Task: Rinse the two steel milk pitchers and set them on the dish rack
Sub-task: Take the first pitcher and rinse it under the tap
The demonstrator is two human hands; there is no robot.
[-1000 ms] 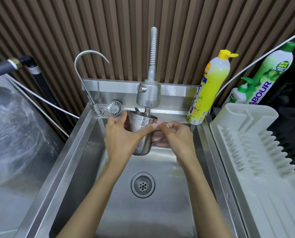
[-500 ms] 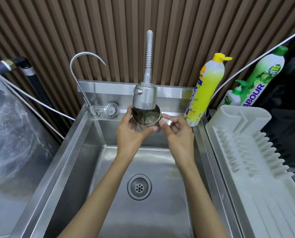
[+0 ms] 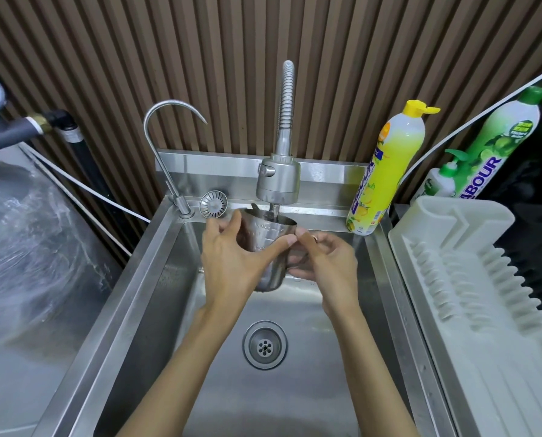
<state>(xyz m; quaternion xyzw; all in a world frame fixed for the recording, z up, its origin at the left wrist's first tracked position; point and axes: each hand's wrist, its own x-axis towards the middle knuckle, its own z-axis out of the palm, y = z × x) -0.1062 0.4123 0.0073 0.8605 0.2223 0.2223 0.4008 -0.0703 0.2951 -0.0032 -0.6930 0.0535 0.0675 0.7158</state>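
Note:
A steel milk pitcher [image 3: 268,234] stands upright in the air over the sink [image 3: 168,279], its mouth right under the spray tap head [image 3: 278,181]. A thin stream of water runs into it. My left hand [image 3: 231,260] wraps around the pitcher's body from the left, thumb across its front. My right hand [image 3: 326,263] is on the pitcher's right side with fingers curled at its handle, which is mostly hidden. Only this one pitcher is in view. The white dish rack [image 3: 471,294] lies to the right of the sink with nothing on it.
A thin gooseneck tap [image 3: 168,121] and a small strainer [image 3: 213,205] sit at the sink's back left. A yellow soap bottle [image 3: 386,171] and green bottles [image 3: 496,146] stand at the back right. The drain [image 3: 265,345] is below my hands. A plastic-wrapped surface [image 3: 26,247] lies left.
Half a second ago the pitcher was tipped toward me, close under the tap head. Both hands have since brought it lower and upright.

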